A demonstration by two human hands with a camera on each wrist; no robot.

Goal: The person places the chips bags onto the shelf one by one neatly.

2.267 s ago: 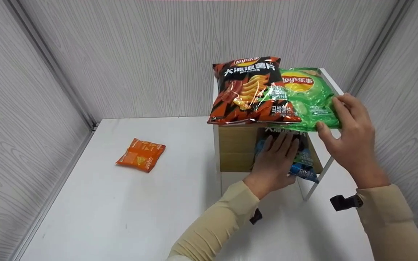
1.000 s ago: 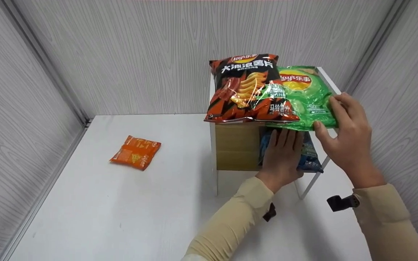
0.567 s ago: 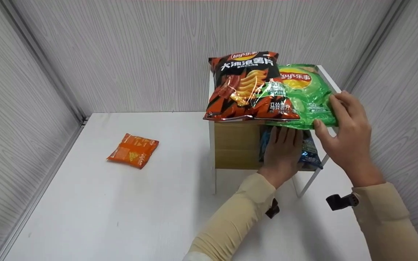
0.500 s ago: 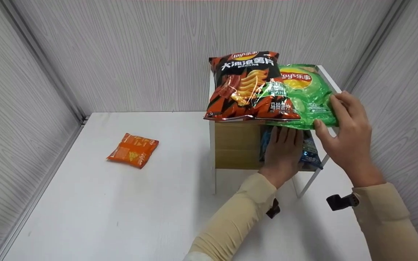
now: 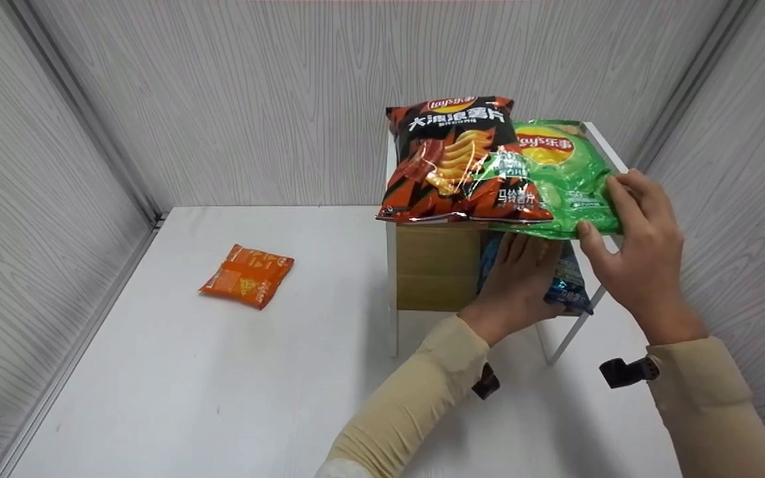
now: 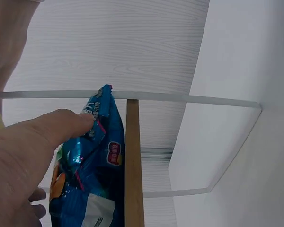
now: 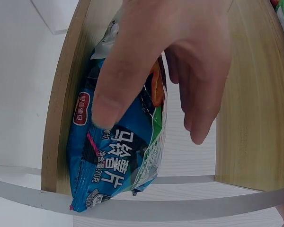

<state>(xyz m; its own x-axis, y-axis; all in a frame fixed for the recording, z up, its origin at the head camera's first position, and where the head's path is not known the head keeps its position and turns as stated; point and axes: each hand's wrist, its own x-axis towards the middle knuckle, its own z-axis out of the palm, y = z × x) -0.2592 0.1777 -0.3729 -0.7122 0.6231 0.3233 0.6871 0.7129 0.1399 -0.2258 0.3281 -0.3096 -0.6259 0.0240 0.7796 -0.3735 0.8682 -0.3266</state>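
Observation:
In the head view my left hand (image 5: 522, 285) reaches into the lower level of a small white-framed rack (image 5: 392, 285). Its fingers stretch over a blue chip bag (image 5: 572, 289), their tips hidden under the bags above. The left wrist view shows the thumb touching this blue bag (image 6: 113, 170), which stands beside the wooden shelf board (image 6: 134, 165). In the right wrist view the thumb and fingers spread apart near the bag (image 7: 109, 156). My right hand (image 5: 645, 245) pinches the front right corner of a green Lay's bag (image 5: 575, 186) on the top level.
A black-and-red Lay's bag (image 5: 455, 166) overlaps the green one on the rack's top. On the white table (image 5: 276, 385), left of the rack, lies a small orange snack bag (image 5: 248, 276). Grey wood-grain panels (image 5: 256, 99) enclose the table.
The blue bag has gone deeper into the lower level, pushed by the left hand. Most recently that hand's wrist has swung slightly left. The right hand keeps its place at the green bag.

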